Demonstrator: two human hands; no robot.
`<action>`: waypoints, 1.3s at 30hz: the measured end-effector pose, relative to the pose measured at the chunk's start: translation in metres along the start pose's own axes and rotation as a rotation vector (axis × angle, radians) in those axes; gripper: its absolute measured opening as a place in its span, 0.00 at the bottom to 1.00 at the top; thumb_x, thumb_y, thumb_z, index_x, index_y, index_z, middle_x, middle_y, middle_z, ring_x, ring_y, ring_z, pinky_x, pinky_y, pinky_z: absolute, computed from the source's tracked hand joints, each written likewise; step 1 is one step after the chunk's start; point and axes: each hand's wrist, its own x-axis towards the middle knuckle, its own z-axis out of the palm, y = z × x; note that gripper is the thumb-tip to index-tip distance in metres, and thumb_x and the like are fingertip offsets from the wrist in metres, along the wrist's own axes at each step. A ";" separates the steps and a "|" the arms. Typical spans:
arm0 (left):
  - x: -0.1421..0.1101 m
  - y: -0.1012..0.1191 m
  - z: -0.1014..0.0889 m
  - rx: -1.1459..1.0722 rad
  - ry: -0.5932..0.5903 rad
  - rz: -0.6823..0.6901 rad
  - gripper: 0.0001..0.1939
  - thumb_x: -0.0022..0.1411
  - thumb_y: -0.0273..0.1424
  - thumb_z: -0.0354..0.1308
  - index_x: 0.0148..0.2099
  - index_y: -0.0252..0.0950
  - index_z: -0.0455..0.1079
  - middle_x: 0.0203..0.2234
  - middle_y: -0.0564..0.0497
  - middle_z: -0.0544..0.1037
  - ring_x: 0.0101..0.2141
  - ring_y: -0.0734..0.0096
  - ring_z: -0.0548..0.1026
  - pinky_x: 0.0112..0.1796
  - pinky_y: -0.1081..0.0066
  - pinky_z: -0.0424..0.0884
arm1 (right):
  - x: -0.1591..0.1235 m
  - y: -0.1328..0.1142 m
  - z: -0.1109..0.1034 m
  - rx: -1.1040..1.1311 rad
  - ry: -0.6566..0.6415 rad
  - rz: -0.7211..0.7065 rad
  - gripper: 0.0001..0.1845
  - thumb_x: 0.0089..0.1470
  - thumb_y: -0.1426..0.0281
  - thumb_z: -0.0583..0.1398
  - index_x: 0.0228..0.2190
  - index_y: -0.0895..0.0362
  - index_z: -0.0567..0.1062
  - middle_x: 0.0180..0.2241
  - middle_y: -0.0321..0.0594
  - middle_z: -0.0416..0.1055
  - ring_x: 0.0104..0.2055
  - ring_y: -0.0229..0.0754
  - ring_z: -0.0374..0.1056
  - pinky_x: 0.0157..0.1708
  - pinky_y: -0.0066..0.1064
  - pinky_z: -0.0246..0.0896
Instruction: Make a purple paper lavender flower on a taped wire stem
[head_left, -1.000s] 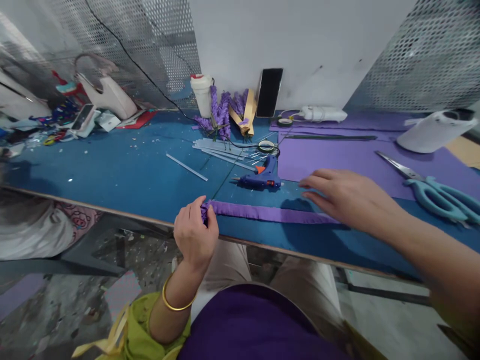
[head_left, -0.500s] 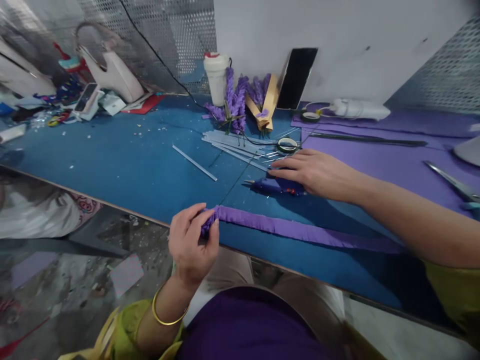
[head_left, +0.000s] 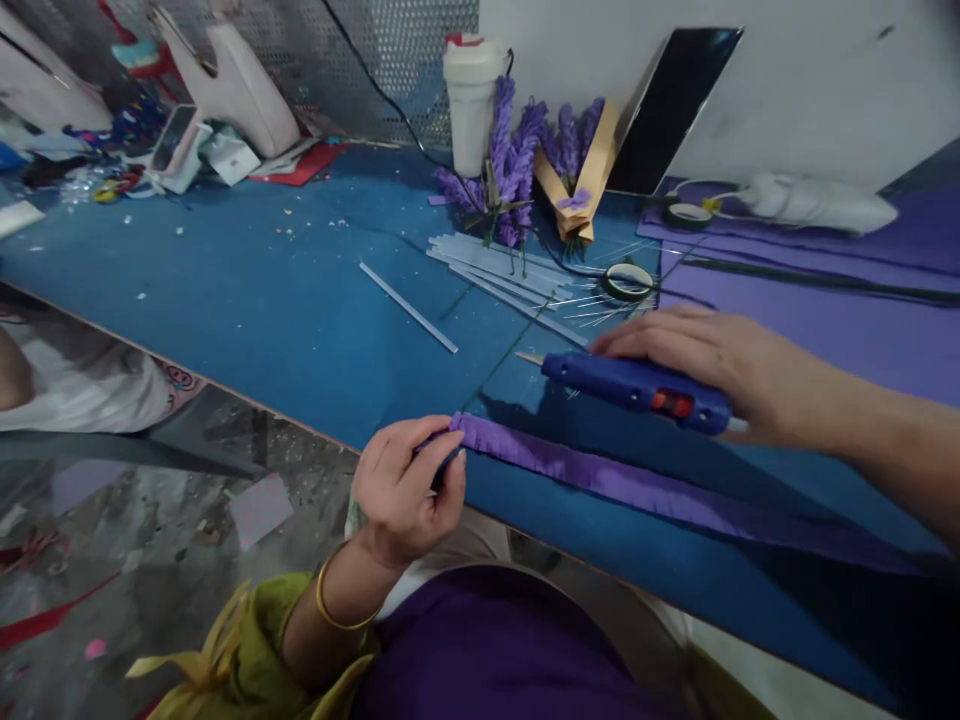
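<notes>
My left hand (head_left: 412, 480) pinches the rolled end of a long purple paper strip (head_left: 585, 470) near the table's front edge. From there the strip stretches right across the blue table. A green stem (head_left: 506, 360) runs from that rolled end toward the back. My right hand (head_left: 675, 350) is closed around a blue glue gun (head_left: 637, 388), raised over the table with its nozzle pointing left toward the strip's rolled end. The fingers behind the gun are partly hidden.
Clear glue sticks (head_left: 499, 275) lie behind the gun, with a single stick (head_left: 409, 308) to their left. A roll of green tape (head_left: 628, 282), purple flowers (head_left: 514, 150), a white cup (head_left: 471, 110) and a dark slab (head_left: 675, 110) stand farther back. Purple sheets (head_left: 810, 330) cover the right side.
My right hand has taken hold of the glue gun and lifted it off the table. My left hand keeps its pinch on the strip's end. The camera view has shifted slightly.
</notes>
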 end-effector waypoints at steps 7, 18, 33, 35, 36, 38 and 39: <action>-0.001 -0.003 0.000 -0.014 -0.021 0.023 0.13 0.55 0.23 0.61 0.43 0.37 0.77 0.38 0.45 0.80 0.38 0.64 0.77 0.40 0.65 0.73 | 0.016 -0.038 0.019 0.376 -0.100 0.102 0.13 0.58 0.61 0.59 0.44 0.53 0.71 0.40 0.41 0.72 0.38 0.43 0.69 0.36 0.35 0.63; 0.000 -0.004 -0.001 0.002 -0.052 0.044 0.11 0.57 0.25 0.60 0.43 0.36 0.78 0.38 0.45 0.81 0.38 0.64 0.77 0.40 0.65 0.72 | 0.018 -0.033 0.043 0.522 -0.015 0.304 0.15 0.51 0.56 0.67 0.32 0.54 0.73 0.29 0.34 0.71 0.33 0.42 0.67 0.33 0.34 0.59; 0.000 -0.004 -0.001 0.022 -0.062 0.036 0.11 0.57 0.27 0.59 0.43 0.38 0.77 0.36 0.47 0.81 0.36 0.65 0.78 0.37 0.65 0.72 | 0.027 -0.033 0.044 0.518 -0.011 0.347 0.19 0.50 0.51 0.65 0.28 0.54 0.72 0.25 0.34 0.70 0.30 0.43 0.65 0.29 0.32 0.55; 0.000 -0.004 -0.001 0.017 -0.060 0.034 0.11 0.57 0.26 0.59 0.43 0.38 0.77 0.36 0.47 0.81 0.36 0.64 0.78 0.37 0.65 0.72 | 0.027 -0.033 0.044 0.513 -0.019 0.349 0.19 0.50 0.51 0.66 0.27 0.54 0.71 0.25 0.33 0.70 0.29 0.42 0.64 0.28 0.31 0.55; 0.000 -0.004 -0.001 0.015 -0.061 0.032 0.11 0.57 0.26 0.59 0.43 0.38 0.77 0.37 0.47 0.81 0.36 0.64 0.78 0.37 0.65 0.72 | 0.027 -0.033 0.044 0.512 -0.020 0.352 0.19 0.50 0.52 0.66 0.27 0.54 0.71 0.24 0.33 0.69 0.29 0.42 0.64 0.28 0.31 0.54; 0.000 -0.004 -0.001 0.013 -0.066 0.029 0.11 0.57 0.26 0.59 0.43 0.38 0.77 0.37 0.46 0.81 0.36 0.64 0.78 0.38 0.65 0.72 | 0.026 -0.033 0.044 0.515 -0.024 0.359 0.19 0.50 0.52 0.66 0.27 0.54 0.71 0.24 0.33 0.68 0.28 0.41 0.63 0.28 0.31 0.54; 0.000 -0.004 -0.001 0.013 -0.069 0.029 0.11 0.57 0.26 0.59 0.43 0.38 0.77 0.37 0.46 0.81 0.36 0.64 0.78 0.38 0.65 0.72 | 0.026 -0.033 0.044 0.517 -0.027 0.361 0.19 0.51 0.52 0.66 0.27 0.54 0.71 0.24 0.33 0.68 0.28 0.41 0.63 0.28 0.31 0.53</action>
